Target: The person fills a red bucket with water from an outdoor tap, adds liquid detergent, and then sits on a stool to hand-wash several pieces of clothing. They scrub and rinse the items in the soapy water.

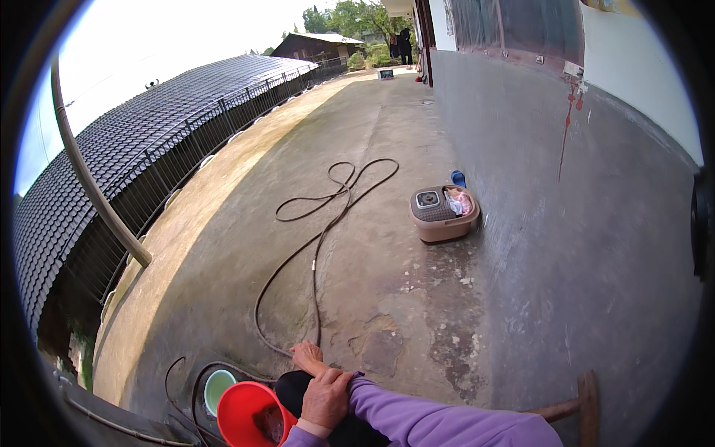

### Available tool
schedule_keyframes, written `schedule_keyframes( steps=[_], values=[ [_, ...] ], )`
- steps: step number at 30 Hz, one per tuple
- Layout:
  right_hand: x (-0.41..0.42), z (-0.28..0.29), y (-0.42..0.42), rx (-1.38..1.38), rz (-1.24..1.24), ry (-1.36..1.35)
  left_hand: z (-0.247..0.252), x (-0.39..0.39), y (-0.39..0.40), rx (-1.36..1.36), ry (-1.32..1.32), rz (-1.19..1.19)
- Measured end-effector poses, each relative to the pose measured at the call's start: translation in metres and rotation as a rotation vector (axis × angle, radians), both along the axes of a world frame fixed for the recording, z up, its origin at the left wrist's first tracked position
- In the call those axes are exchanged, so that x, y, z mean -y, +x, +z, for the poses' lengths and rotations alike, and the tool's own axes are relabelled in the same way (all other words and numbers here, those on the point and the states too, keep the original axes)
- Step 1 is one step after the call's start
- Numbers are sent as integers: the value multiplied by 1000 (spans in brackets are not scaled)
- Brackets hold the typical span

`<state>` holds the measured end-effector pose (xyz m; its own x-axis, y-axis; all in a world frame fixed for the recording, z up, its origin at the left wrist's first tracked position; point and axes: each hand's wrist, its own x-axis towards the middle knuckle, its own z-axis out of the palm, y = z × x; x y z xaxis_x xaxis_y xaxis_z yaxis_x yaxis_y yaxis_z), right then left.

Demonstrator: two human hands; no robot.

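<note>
My left hand (325,395) is wrapped over my right forearm, its fingers at the cuff of the purple sleeve (413,408). Beyond it, my right hand (307,356) reaches over my dark-clad knee, close to a long dark hose (315,302) on the concrete; whether its fingers hold anything is unclear. Left of my hands stands a red plastic bucket (237,405) with something dark and wet in it. A light green basin (218,388) sits beside the bucket, partly hidden behind its rim. The hose runs in loops ahead and also passes behind the bucket.
A pinkish-brown lidded basket (447,229) with cloth in it stands by the grey wall (536,234), a blue slipper (458,179) behind it. Part of a wooden frame (586,408) shows at lower right. A leaning pole (100,195) and metal railing (190,131) line the left.
</note>
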<state>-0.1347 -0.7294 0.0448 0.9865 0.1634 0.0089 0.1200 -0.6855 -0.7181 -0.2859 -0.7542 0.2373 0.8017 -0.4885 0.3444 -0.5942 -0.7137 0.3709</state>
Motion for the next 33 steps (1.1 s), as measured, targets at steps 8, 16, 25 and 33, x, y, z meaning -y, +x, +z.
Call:
schedule_keyframes(
  steps=[8,16,25,33],
  values=[
    [27,-10,67,-556,-464,730,9,18,-30,-280,-536,52],
    [0,86,93,-501,-501,1492,-67,-33,5,-742,-1790,257],
    [-26,147,80,-398,-376,1433,-20,27,14,-860,-2043,-82],
    [26,182,88,827,235,-119,-21,50,-18,-1165,-1962,-132]
  ],
)
